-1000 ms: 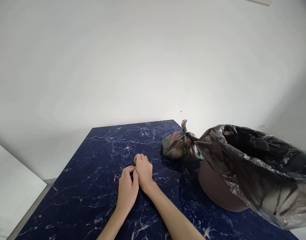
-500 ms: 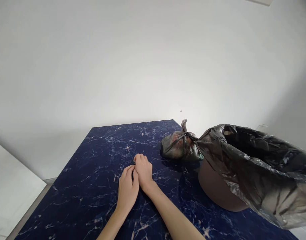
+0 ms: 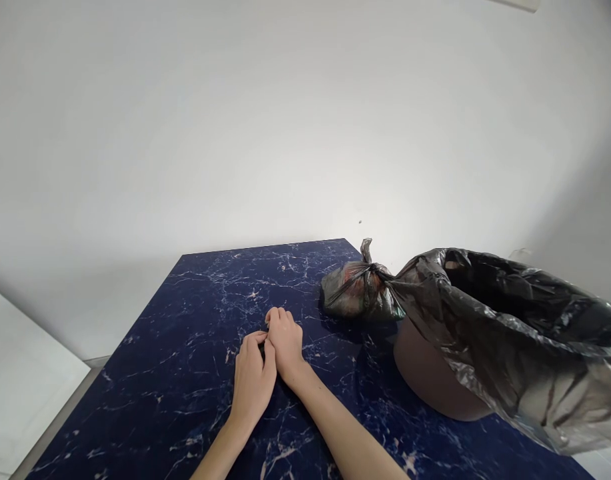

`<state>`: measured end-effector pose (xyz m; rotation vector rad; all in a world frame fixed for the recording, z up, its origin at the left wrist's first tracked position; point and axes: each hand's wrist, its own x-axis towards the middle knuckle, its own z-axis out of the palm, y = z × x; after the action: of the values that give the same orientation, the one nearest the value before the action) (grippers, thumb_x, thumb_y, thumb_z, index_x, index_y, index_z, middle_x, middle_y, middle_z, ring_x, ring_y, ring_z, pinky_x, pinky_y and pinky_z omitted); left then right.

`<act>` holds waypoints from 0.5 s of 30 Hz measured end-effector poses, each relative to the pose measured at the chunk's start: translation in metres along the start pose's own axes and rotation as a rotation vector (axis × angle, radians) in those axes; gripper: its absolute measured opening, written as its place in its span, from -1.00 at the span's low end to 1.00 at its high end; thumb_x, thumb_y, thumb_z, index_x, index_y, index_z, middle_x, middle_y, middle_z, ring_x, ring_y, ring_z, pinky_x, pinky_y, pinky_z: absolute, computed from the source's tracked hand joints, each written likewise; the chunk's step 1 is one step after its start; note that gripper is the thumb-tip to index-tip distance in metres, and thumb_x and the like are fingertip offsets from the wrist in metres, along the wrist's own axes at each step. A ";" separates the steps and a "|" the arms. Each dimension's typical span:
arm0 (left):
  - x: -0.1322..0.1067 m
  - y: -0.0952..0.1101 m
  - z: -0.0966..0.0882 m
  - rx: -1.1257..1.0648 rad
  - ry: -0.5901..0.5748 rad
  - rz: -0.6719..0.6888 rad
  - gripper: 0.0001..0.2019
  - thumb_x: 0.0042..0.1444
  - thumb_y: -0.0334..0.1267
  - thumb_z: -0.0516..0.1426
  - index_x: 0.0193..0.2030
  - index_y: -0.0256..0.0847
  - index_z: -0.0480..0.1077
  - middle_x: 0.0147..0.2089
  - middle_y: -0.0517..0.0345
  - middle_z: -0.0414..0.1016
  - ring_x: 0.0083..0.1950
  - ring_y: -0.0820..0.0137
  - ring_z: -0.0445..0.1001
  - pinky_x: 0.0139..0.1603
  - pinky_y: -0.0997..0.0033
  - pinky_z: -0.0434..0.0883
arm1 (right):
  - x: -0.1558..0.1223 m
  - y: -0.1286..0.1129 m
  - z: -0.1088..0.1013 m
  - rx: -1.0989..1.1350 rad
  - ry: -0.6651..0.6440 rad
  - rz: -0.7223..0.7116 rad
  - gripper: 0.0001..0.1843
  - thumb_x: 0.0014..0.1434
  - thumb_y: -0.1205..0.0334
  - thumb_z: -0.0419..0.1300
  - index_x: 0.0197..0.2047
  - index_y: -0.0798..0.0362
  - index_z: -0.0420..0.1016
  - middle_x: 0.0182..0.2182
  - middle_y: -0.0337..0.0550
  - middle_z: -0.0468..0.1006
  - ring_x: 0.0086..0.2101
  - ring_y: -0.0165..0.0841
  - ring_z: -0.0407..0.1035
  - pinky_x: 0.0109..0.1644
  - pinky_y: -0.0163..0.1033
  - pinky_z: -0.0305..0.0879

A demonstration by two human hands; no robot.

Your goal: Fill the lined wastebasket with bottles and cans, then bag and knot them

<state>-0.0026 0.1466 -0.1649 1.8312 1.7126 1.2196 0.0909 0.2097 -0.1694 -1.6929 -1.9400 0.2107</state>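
My left hand [image 3: 252,375] and my right hand [image 3: 285,339] rest together on a dark blue table [image 3: 205,293] with white marble-like veins. The fingers of the right hand are curled under, and its palm is hidden. Bent inward, the left fingers and thumb touch the right hand's side. A small dark spot shows in the gap between left thumb and forefinger; I cannot make out what it is. To the right of my hands lies a knotted dark plastic bag [image 3: 352,293] with something reddish and green inside.
A brown bin [image 3: 430,377] stands at the right, lined with a black bin bag [image 3: 485,327] whose mouth gapes. The knotted bag joins onto this liner's edge. Behind the table rises a white wall [image 3: 265,133]. A white panel [image 3: 30,380] is at the lower left.
The gap between my left thumb and forefinger has widened slightly. The view has shifted a little; the bags and bin stay in place.
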 end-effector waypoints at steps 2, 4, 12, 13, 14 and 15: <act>0.000 -0.001 0.000 -0.003 0.000 0.006 -0.63 0.42 0.02 -0.06 -0.01 -0.14 0.46 0.07 -0.16 0.58 0.14 -0.02 0.56 0.23 -0.18 0.48 | 0.000 0.000 0.000 0.000 0.001 0.000 -0.78 0.48 0.45 0.01 -0.04 0.00 0.42 -0.09 -0.12 0.60 -0.08 -0.24 0.46 -0.25 -0.24 0.22; 0.001 -0.002 0.000 -0.006 -0.001 0.009 -0.64 0.42 0.01 -0.05 -0.02 -0.14 0.47 0.06 -0.15 0.58 0.13 -0.01 0.56 0.23 -0.17 0.48 | 0.000 0.000 0.000 0.000 0.003 -0.001 -0.78 0.48 0.44 0.01 -0.04 -0.01 0.42 -0.09 -0.12 0.60 -0.08 -0.24 0.46 -0.24 -0.24 0.23; 0.001 -0.002 -0.002 -0.009 -0.015 -0.001 -0.61 0.42 0.04 -0.05 -0.01 -0.15 0.48 0.08 -0.15 0.59 0.14 0.00 0.57 0.23 -0.16 0.50 | -0.001 -0.001 0.000 -0.005 0.009 0.003 -0.78 0.48 0.45 0.01 -0.04 0.00 0.43 -0.09 -0.12 0.60 -0.08 -0.24 0.45 -0.23 -0.23 0.25; 0.001 -0.002 -0.002 -0.007 -0.016 -0.001 -0.61 0.42 0.03 -0.05 -0.01 -0.15 0.48 0.08 -0.16 0.59 0.14 0.00 0.57 0.23 -0.17 0.50 | -0.002 -0.001 0.000 -0.006 0.010 0.003 -0.78 0.47 0.46 0.01 -0.05 0.00 0.43 -0.09 -0.12 0.59 -0.08 -0.25 0.45 -0.23 -0.23 0.25; 0.001 -0.002 -0.002 -0.004 -0.016 0.000 -0.61 0.42 0.03 -0.05 0.00 -0.15 0.48 0.08 -0.16 0.59 0.14 0.00 0.57 0.23 -0.17 0.50 | -0.002 -0.001 0.000 -0.006 0.011 0.003 -0.78 0.47 0.46 0.02 -0.05 0.00 0.43 -0.09 -0.13 0.59 -0.09 -0.25 0.45 -0.24 -0.24 0.25; 0.000 -0.002 -0.001 -0.002 -0.017 0.003 -0.61 0.42 0.02 -0.06 0.00 -0.15 0.48 0.08 -0.16 0.59 0.15 -0.01 0.57 0.23 -0.17 0.50 | -0.002 -0.001 0.000 -0.007 0.012 0.002 -0.78 0.46 0.47 0.02 -0.05 0.00 0.43 -0.09 -0.13 0.59 -0.09 -0.25 0.45 -0.24 -0.24 0.25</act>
<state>-0.0050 0.1469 -0.1655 1.8379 1.7002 1.2033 0.0899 0.2078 -0.1694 -1.6972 -1.9323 0.1949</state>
